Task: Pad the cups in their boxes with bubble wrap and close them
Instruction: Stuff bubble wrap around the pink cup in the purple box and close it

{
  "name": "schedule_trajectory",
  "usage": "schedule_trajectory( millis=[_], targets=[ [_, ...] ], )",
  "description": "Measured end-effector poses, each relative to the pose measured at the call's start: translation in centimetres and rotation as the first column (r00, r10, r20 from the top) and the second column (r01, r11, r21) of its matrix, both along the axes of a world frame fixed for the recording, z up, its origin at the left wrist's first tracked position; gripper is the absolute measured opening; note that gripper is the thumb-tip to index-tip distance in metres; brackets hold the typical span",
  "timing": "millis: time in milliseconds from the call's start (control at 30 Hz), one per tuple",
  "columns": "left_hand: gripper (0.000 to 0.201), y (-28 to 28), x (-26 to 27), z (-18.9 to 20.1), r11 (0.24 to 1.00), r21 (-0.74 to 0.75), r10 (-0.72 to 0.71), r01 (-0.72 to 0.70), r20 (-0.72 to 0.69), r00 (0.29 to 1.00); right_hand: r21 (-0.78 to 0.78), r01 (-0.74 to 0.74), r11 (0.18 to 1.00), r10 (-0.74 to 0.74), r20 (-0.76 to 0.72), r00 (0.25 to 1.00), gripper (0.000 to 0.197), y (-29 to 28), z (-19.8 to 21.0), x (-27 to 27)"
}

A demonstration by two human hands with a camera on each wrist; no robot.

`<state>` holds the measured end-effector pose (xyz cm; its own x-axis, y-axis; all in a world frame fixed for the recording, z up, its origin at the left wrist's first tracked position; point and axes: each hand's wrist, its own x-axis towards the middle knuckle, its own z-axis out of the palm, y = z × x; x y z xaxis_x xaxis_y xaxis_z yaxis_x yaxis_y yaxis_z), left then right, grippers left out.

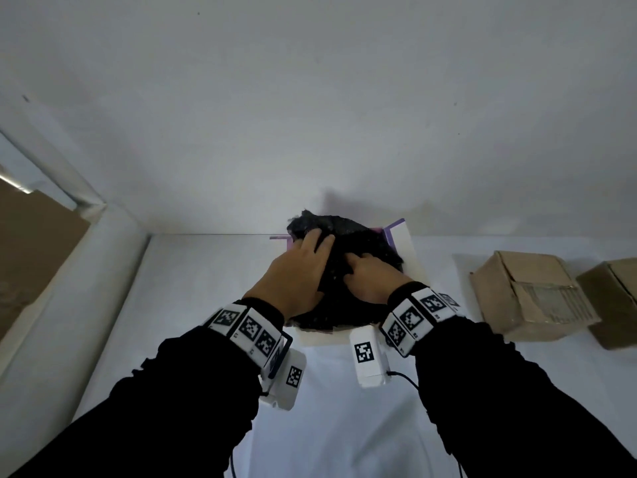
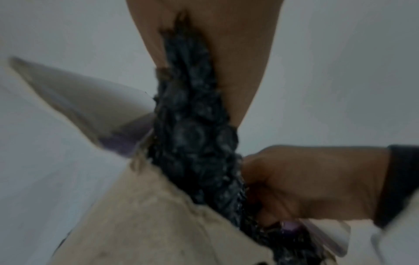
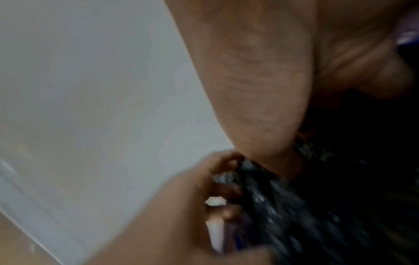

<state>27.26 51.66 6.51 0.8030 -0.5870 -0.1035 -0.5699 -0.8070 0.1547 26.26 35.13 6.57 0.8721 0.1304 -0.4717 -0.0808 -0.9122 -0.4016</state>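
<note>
A mound of black bubble wrap (image 1: pixel 358 243) bulges out of a white box with purple edges (image 1: pixel 408 251) at the back of the table. My left hand (image 1: pixel 296 270) lies over the wrap's left side, fingers reaching forward. In the left wrist view the bubble wrap (image 2: pixel 195 143) runs up between the thumb and fingers of that left hand (image 2: pixel 244 62). My right hand (image 1: pixel 370 276) sits beside it with fingers curled, digging into the wrap. The same right hand (image 2: pixel 306 182) shows knuckles bent into the wrap. Box flaps (image 2: pixel 90 100) stand open. No cup is visible.
Two closed brown cardboard boxes (image 1: pixel 531 294) (image 1: pixel 613 298) sit on the white table (image 1: pixel 206 305) to the right. A pale wall rises right behind the box. A white frame edge (image 1: pixel 51 188) borders the table's left side.
</note>
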Motion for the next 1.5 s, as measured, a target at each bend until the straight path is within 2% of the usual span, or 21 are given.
schedule_trajectory(
  millis=[67, 100, 167, 200, 233, 367, 433, 500, 567, 633, 700, 767, 867, 933, 1033, 1100, 1200, 1267, 1400, 1500],
  targets=[
    [0.086, -0.6, 0.1, -0.4, 0.999, 0.033, 0.014, -0.013, -0.014, 1.0, 0.027, -0.029, 0.999, 0.026, 0.1, 0.995, 0.039, -0.4, 1.2, -0.3],
    [0.075, -0.8, 0.1, -0.4, 0.999, 0.026, 0.025, -0.025, -0.008, 1.0, 0.046, -0.01, 0.999, 0.0, 0.217, 0.976, 0.035, -0.7, 1.7, -0.4],
    [0.052, -0.9, 0.1, -0.3, 0.999, 0.023, 0.038, -0.038, 0.005, 0.999, 0.043, 0.057, 0.997, -0.071, 0.482, 0.873, 0.03, -1.2, 2.3, -0.6],
    [0.048, -0.9, 0.1, -0.5, 0.998, 0.05, 0.033, -0.033, 0.006, 0.999, -0.001, 0.077, 0.997, -0.063, 0.564, 0.823, 0.029, -1.4, 2.5, -0.6],
    [0.049, -0.9, 0.0, -0.6, 0.995, 0.095, 0.015, -0.016, 0.01, 1.0, -0.07, 0.082, 0.994, -0.025, 0.584, 0.811, 0.028, -1.4, 2.5, -0.7],
    [0.058, -1.6, 0.1, -1.3, 0.958, 0.285, -0.066, 0.038, 0.087, 0.994, -0.278, 0.039, 0.96, 0.078, 0.401, 0.913, 0.033, -0.4, 0.9, -0.4],
    [0.061, -1.5, 0.5, -1.8, 0.937, 0.349, -0.066, 0.027, 0.101, 0.993, -0.236, 0.02, 0.972, 0.06, 0.324, 0.944, 0.034, 0.4, 0.1, 0.3],
    [0.065, -1.3, 1.1, -2.1, 0.921, 0.389, -0.069, 0.032, 0.08, 0.994, -0.144, 0.022, 0.989, 0.001, 0.161, 0.987, 0.038, 0.7, -1.0, 1.1],
    [0.066, -1.3, 1.4, -2.4, 0.906, 0.421, -0.076, 0.045, 0.058, 0.995, -0.088, 0.057, 0.995, -0.054, 0.035, 0.998, 0.04, 0.5, -2.2, 1.7],
    [0.06, -1.4, 1.5, -2.3, 0.903, 0.427, -0.086, 0.054, 0.055, 0.995, -0.069, 0.069, 0.995, -0.071, -0.019, 0.997, 0.04, 0.3, -2.8, 2.1],
    [0.052, -1.3, 1.4, -1.8, 0.905, 0.422, -0.091, 0.062, 0.049, 0.995, -0.058, 0.025, 0.998, -0.027, -0.048, 0.998, 0.039, 0.1, -2.4, 2.2],
    [0.047, -0.9, 1.7, -1.2, 0.918, 0.389, -0.099, 0.077, 0.039, 0.994, -0.014, 0.008, 1.0, -0.008, -0.015, 1.0, 0.033, -0.4, -1.4, 2.0],
    [0.042, 0.0, 2.4, 0.5, 0.956, 0.276, -0.111, 0.103, 0.012, 0.994, -0.025, -0.031, 0.999, 0.036, 0.235, 0.971, 0.026, -1.3, 0.8, 1.0],
    [0.055, 0.8, 2.0, 1.4, 0.981, 0.173, -0.082, 0.089, -0.046, 0.996, -0.1, -0.078, 0.992, 0.108, 0.348, 0.931, 0.024, -1.9, 2.4, -0.4],
    [0.09, 0.9, 0.8, 1.9, 0.961, 0.251, -0.079, 0.12, -0.167, 0.983, -0.282, -0.21, 0.936, 0.287, 0.266, 0.92, 0.02, -1.8, 3.5, -2.7],
    [0.095, 0.5, 0.4, 1.2, 0.943, 0.313, -0.058, 0.11, -0.169, 0.984, -0.424, -0.264, 0.866, 0.388, 0.239, 0.89, 0.015, -1.1, 2.9, -3.4],
    [0.099, -0.2, 0.2, 0.2, 0.922, 0.38, -0.033, 0.067, -0.096, 0.995, -0.496, -0.242, 0.834, 0.402, 0.247, 0.882, 0.034, -0.6, 1.0, -3.2],
    [0.098, -0.4, 0.0, -0.3, 0.908, 0.417, -0.039, 0.041, -0.014, 0.999, -0.505, -0.216, 0.836, 0.375, 0.238, 0.896, 0.048, -0.6, -0.1, -3.2],
    [0.083, -1.0, -0.2, -0.7, 0.897, 0.441, -0.036, -0.017, 0.112, 0.993, -0.465, -0.184, 0.866, 0.329, 0.251, 0.91, 0.06, -0.5, -0.7, -3.0],
    [0.072, -0.8, -0.1, -0.3, 0.913, 0.408, -0.066, 0.014, 0.113, 0.991, -0.396, -0.181, 0.9, 0.306, 0.279, 0.91, 0.053, -0.6, 0.0, -3.2]
  ],
)
